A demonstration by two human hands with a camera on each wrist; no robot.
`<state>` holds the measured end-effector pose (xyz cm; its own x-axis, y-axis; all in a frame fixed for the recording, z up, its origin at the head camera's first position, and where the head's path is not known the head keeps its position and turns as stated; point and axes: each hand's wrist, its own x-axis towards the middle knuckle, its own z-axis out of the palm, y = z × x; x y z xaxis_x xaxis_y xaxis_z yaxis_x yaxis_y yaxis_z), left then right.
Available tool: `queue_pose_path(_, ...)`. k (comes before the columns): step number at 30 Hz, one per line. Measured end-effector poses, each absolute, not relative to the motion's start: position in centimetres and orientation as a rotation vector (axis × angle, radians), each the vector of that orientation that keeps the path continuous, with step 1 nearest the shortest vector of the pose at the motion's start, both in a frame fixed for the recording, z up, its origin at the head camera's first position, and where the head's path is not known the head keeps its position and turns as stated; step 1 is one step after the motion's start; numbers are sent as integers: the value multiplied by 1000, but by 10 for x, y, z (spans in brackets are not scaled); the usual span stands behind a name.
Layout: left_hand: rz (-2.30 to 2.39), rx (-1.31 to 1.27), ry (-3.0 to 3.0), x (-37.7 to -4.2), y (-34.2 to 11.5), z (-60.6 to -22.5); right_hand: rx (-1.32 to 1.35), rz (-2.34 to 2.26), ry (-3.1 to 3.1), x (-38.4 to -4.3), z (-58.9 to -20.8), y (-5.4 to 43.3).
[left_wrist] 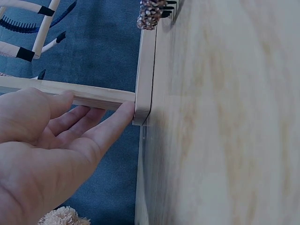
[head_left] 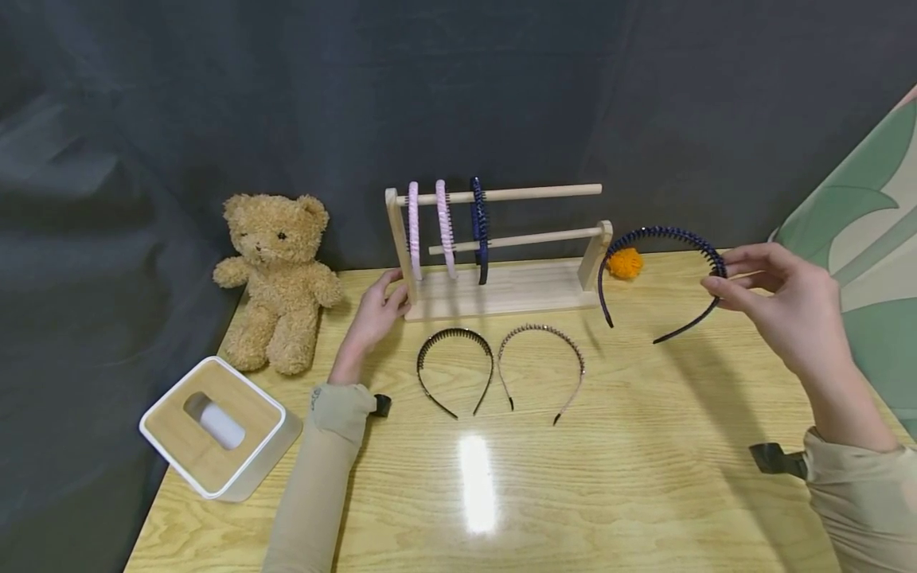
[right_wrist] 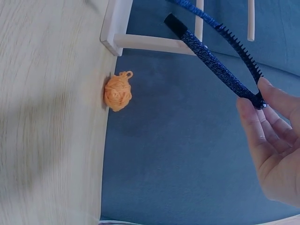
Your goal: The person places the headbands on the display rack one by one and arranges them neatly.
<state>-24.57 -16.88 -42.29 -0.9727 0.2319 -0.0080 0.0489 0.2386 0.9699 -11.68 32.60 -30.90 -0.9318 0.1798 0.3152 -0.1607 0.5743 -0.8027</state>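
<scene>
At its left upright, a wooden display stand (head_left: 501, 296) is held by my left hand (head_left: 376, 310); the left wrist view shows the thumb and fingers against the post (left_wrist: 105, 96). Raised off the table, a dark navy toothed headband (head_left: 662, 232) is pinched near one side by my right hand (head_left: 784, 298), right of the stand. Its two ends point down. From the stand's upper rod hang two pink headbands (head_left: 414, 231) and dark navy headband work (head_left: 480, 231). A black headband (head_left: 456, 332) and a pinkish beaded headband (head_left: 543, 328) lie on the table before the stand.
A teddy bear (head_left: 275, 278) sits at the left, behind a white box with a wooden lid (head_left: 251, 406). An orange yarn ball (head_left: 626, 263) lies by the stand's right end. Dark cloth (head_left: 501, 95) hangs behind the table (head_left: 573, 493).
</scene>
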Motion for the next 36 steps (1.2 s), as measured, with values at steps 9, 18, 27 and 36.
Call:
queue_pose_path(9,1830,283,2350,-244,-170,-422,-6,1298,-2442,-117,-306,321)
queue_pose_path(18,1834,292,2349,-245,-170,-424,52,1350,-2390,-117,-303,314)
queue_pose_path(27,1827,277,2361,-245,-171,-424,78,1380,-2342,-116,-297,308)
queue_pose_path(36,1820,277,2358,-245,-170,-424,84,1374,-2281,-114,-292,303)
